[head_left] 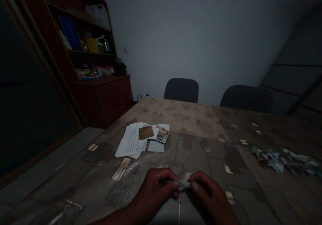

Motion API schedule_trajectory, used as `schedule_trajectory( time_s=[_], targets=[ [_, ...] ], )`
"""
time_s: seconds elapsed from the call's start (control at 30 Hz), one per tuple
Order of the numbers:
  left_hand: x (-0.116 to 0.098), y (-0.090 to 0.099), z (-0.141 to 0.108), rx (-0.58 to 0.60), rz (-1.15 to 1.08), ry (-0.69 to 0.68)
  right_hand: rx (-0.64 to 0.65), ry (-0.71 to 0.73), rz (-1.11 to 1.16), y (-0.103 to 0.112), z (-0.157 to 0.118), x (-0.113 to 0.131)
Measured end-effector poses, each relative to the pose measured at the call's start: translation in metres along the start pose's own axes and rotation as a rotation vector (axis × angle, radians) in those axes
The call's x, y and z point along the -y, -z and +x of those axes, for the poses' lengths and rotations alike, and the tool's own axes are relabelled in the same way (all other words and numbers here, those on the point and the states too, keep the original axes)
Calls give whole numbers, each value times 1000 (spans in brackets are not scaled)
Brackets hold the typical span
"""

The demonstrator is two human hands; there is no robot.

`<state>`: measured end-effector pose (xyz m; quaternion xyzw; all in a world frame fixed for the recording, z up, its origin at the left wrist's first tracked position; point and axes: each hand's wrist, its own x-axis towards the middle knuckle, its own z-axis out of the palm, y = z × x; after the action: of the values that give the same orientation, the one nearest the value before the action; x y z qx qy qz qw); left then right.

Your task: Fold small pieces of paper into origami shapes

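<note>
Pinching crumpled pale scrap [184, 185] | hands [159, 185] nearly closed, fingertips gripping opposite ends | scrap between them, over table [193, 124]

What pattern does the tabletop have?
The tabletop shows rectangles, some rounded, and thin lines in beige and brown, best seen in the head view.

Two dark chairs [181, 90] before a wall [181, 33], reddish cabinet [114, 99] at left

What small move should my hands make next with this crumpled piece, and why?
Perhaps ease the left hand and right hand slightly apart: the small pale piece looks bunched up, with fingertips at its opposite sides, so a light pull might open its folds. The light is dim, so go gently.
</note>
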<state>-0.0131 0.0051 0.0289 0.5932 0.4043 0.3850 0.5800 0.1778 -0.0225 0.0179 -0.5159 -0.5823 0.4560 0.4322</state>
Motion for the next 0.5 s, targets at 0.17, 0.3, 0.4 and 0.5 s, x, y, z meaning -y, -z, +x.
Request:
schedule_trajectory(
  time_s=[0.17,0.3,0.4,0.5],
  targets=[
    [-2,-3,-1,-4,9,9,1,13,-66,-3,-1,0],
    [1,-6,1,-9,-86,89,-5,8,-65,-4,-1,3],
    [5,-4,4,3,-188,165,-33,17,-56,-1,1,0],
    [5,-1,7,-33,-227,170,-100,-8,-41,0,3,-3]
  ],
)
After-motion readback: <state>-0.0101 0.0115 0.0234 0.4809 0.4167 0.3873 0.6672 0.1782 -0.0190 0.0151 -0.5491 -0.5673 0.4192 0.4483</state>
